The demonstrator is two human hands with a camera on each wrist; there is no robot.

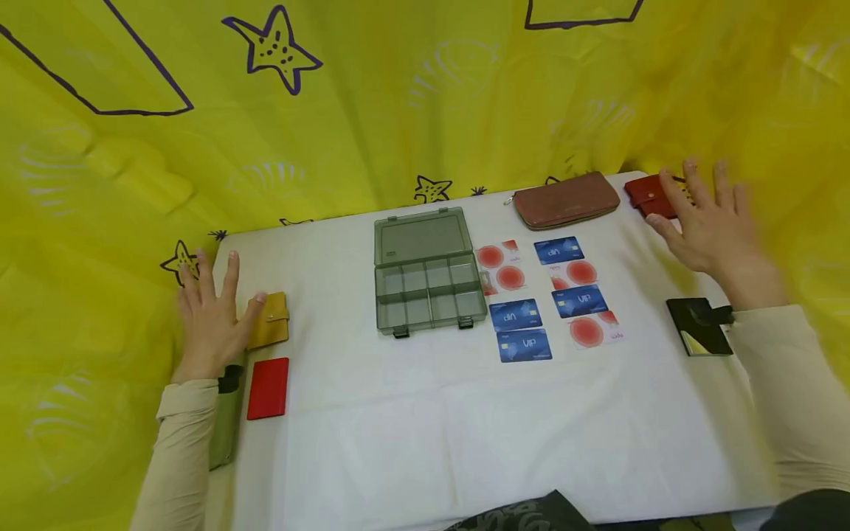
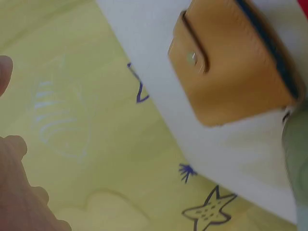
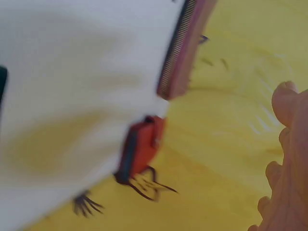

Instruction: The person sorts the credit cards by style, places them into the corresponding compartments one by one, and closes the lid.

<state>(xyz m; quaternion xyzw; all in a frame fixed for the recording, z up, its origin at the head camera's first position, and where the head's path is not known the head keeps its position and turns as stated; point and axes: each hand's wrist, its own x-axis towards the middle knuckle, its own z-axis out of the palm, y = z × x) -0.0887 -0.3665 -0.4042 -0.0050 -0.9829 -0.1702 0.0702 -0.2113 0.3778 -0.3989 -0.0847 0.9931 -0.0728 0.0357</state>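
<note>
My left hand (image 1: 211, 310) lies open at the table's left edge, fingers spread, its thumb against a small mustard-yellow wallet (image 1: 268, 319); the same wallet (image 2: 231, 67) fills the left wrist view. My right hand (image 1: 707, 217) hovers open and blurred at the far right, just in front of a small red wallet (image 1: 647, 194), which shows as a red wallet (image 3: 142, 149) at the table's edge in the right wrist view. Neither hand holds anything.
An open grey compartment box (image 1: 425, 273) sits mid-table on the white tablecloth (image 1: 425, 435). Blue VIP cards (image 1: 524, 344) and red-dot cards (image 1: 587, 332) lie to its right. A long brown zip wallet (image 1: 566, 199), a black card case (image 1: 697, 327) and a red card case (image 1: 268, 388) lie around. Yellow star-printed cloth surrounds everything.
</note>
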